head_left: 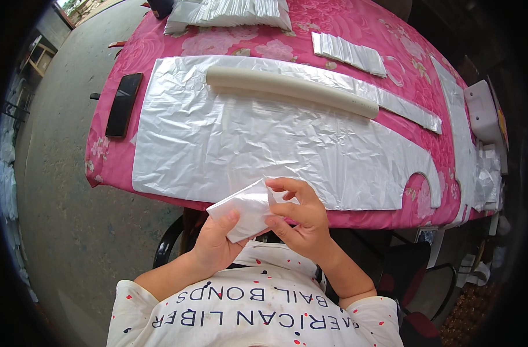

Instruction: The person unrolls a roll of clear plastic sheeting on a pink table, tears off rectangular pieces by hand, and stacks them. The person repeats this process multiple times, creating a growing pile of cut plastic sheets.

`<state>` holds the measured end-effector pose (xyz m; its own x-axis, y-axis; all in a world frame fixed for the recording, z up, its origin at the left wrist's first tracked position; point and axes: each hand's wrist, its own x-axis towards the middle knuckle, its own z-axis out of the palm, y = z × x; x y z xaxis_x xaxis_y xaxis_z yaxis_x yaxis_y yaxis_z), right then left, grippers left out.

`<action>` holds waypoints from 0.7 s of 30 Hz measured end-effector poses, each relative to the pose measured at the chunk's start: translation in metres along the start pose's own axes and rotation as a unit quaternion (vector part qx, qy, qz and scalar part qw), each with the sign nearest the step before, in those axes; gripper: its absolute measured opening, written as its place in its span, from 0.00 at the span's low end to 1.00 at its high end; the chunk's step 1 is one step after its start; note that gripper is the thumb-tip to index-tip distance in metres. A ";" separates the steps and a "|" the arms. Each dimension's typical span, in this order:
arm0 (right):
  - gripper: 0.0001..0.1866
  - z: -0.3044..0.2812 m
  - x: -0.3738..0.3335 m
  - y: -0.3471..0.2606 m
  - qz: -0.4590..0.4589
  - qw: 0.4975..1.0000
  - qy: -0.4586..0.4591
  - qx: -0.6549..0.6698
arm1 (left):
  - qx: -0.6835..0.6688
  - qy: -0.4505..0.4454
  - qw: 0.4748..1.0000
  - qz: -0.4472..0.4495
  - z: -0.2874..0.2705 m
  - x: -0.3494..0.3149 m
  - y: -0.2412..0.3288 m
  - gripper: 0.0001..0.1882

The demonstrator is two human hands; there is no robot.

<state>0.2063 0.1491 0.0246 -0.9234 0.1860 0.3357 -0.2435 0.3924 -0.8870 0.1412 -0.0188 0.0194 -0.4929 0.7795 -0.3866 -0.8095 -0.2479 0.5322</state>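
In front of my body, close to the table's near edge, is a folded packet of thin white plastic [246, 213]. My left hand [217, 237] grips it, thumb on top and fingers beneath. At its right edge my right hand [298, 217] pinches a thin translucent flap, fingers curled. A stack of white plastic sheets [217, 139], shaped like aprons with a curved cutout and long strap at the right, lies flat just beyond my hands. Across its far side rests a cream-coloured tube [293, 89].
A pink flowered cloth [275, 49] covers the table. On it are a black phone [124, 105] at the left, folded white packets [349, 53] at far right and a larger pile [229, 13] at the back. A white container [483, 113] stands right; a chair [407, 272] is below.
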 end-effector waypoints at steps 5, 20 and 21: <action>0.08 0.001 -0.003 0.008 0.064 0.997 -0.012 0.041 | 0.009 0.023 1.000 0.004 0.001 0.000 -0.001 0.24; 0.13 0.001 0.000 0.010 0.232 0.947 -0.023 0.222 | 0.013 -0.008 0.999 0.043 -0.001 0.002 0.000 0.22; 0.12 -0.001 0.000 0.010 0.270 0.932 -0.022 0.242 | 0.029 -0.012 0.997 0.065 -0.005 0.004 -0.004 0.22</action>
<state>0.2044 0.1539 0.0159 -0.9586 0.1980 -0.2045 0.1641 -0.2024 -0.9654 0.1404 -0.0178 0.0119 -0.5841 0.7569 -0.2932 -0.7192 -0.3152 0.6192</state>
